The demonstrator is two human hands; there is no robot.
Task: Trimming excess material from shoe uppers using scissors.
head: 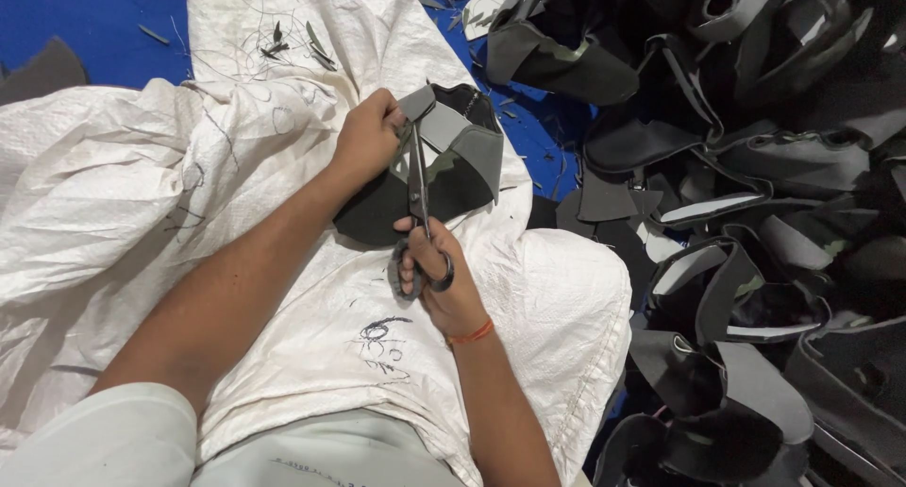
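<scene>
Scissors at a dark shoe upper on a white sack.

Head view: the left hand (366, 138) clenches the top edge of a dark shoe upper (444, 161) lying on a white woven sack (528, 308). The right hand (444, 279) grips black scissors (418, 213) through the handle loops; their long axis runs nearly straight away from the person, tips pointing up toward the left hand. A heap of similar uppers (755, 213) lies to the right on blue floor (85, 20).
</scene>
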